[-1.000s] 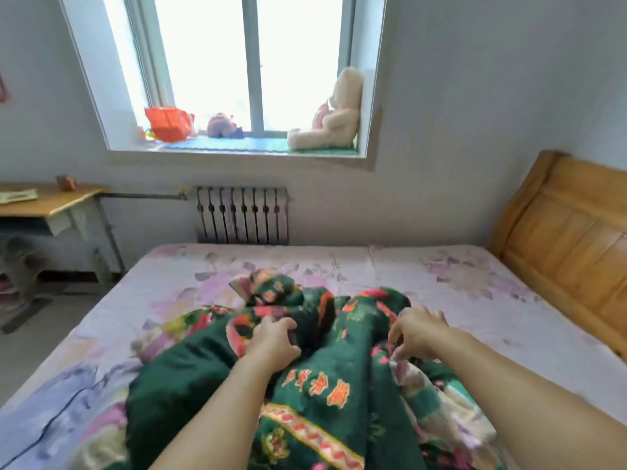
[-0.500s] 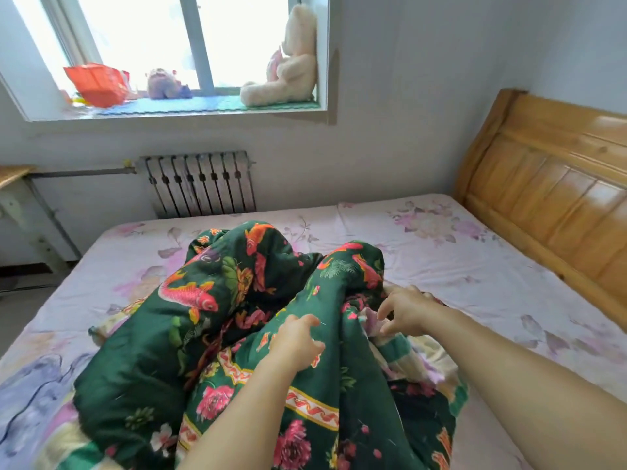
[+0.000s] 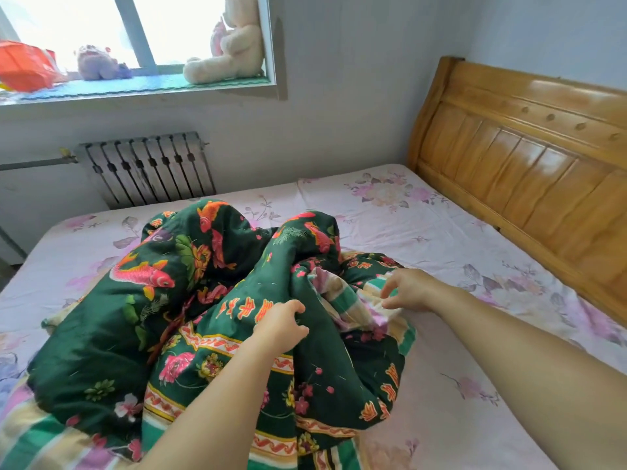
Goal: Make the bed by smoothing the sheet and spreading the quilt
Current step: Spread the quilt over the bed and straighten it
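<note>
Quilt [image 3: 210, 300], dark green with red fish and flowers, lies bunched in a tall heap across the near half of the bed, its striped underside showing at the near edge and in the fold by your right hand. Beneath it the pink floral sheet [image 3: 424, 239] covers the mattress, lying bare toward the far edge and toward the wooden headboard [image 3: 529, 164] at the right end.

Your left hand [image 3: 283, 329] rests on top of the heap with its fingers curled into a ridge of the green cloth, grasping it. Your right hand [image 3: 409, 290] is just beside the heap's right side, over the striped lining; its fingers are bent and spread, and you cannot tell whether they pinch the cloth or only touch it.

Beyond the far edge a radiator [image 3: 146, 167] stands against the wall. On the windowsill above sit a cream plush bear [image 3: 230, 49], a small purple plush toy [image 3: 98, 64] and an orange bag [image 3: 23, 66].
</note>
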Action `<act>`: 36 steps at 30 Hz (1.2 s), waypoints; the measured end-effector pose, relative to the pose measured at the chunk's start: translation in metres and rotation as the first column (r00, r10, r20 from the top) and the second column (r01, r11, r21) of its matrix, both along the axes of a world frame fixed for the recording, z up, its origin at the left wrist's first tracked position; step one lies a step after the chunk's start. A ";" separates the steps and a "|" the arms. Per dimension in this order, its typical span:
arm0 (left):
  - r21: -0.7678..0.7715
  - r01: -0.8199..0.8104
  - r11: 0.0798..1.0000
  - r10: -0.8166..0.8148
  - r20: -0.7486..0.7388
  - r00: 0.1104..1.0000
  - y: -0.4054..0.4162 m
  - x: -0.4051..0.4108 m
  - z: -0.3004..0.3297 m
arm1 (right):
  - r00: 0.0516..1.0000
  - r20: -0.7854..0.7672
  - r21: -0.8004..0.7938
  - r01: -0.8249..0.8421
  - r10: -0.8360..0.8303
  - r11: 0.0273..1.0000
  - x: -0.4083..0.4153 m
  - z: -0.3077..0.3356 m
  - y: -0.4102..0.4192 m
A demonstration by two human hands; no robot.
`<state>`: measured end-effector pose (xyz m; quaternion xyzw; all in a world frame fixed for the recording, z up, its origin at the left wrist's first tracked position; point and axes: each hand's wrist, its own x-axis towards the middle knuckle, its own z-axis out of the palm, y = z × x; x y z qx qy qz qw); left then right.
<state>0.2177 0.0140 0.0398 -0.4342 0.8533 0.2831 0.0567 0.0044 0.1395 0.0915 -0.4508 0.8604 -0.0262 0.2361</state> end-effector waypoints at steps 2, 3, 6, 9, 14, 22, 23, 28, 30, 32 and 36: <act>0.012 0.007 1.000 -0.008 0.012 1.000 0.004 -0.003 -0.003 | 0.998 -0.047 0.010 0.051 -0.051 0.999 -0.007 -0.004 0.002; 0.022 0.001 1.000 -0.001 0.019 1.000 0.009 -0.008 -0.003 | 0.994 -0.074 -0.010 0.085 -0.086 0.996 -0.014 -0.005 0.004; 0.046 -0.024 0.999 0.022 0.030 0.999 0.020 -0.022 -0.008 | 0.985 -0.105 -0.068 0.134 -0.140 0.989 -0.032 -0.010 0.007; 0.067 -0.072 0.995 0.068 0.055 0.996 0.032 -0.033 -0.013 | 0.992 -0.104 -0.064 0.069 -0.075 0.996 -0.048 -0.022 0.010; 0.076 -0.162 0.984 0.150 0.142 0.978 0.063 -0.059 -0.029 | 0.998 -0.004 0.002 -0.063 0.063 0.998 -0.082 -0.060 0.027; 0.158 -0.344 0.926 0.301 0.245 0.922 0.146 -0.102 -0.047 | 0.978 0.134 0.175 -0.180 0.158 0.968 -0.152 -0.116 0.073; 0.165 -0.363 0.917 0.316 0.255 0.914 0.155 -0.105 -0.049 | 0.974 0.145 0.191 -0.199 0.173 0.961 -0.157 -0.122 0.076; 0.159 -0.460 0.874 0.404 0.287 0.868 0.179 -0.107 -0.052 | 0.950 0.201 0.195 -0.277 0.238 0.941 -0.161 -0.136 0.075; 0.155 -0.478 0.865 0.424 0.285 0.860 0.183 -0.108 -0.052 | 0.937 0.222 0.176 -0.310 0.269 0.934 -0.156 -0.138 0.074; 0.148 -0.486 0.861 0.435 0.280 0.856 0.184 -0.111 -0.051 | 0.923 0.237 0.166 -0.346 0.303 0.924 -0.152 -0.140 0.073; 0.144 -0.491 0.859 0.447 0.255 0.857 0.183 -0.127 -0.045 | 0.909 0.244 0.149 -0.379 0.337 0.913 -0.151 -0.136 0.073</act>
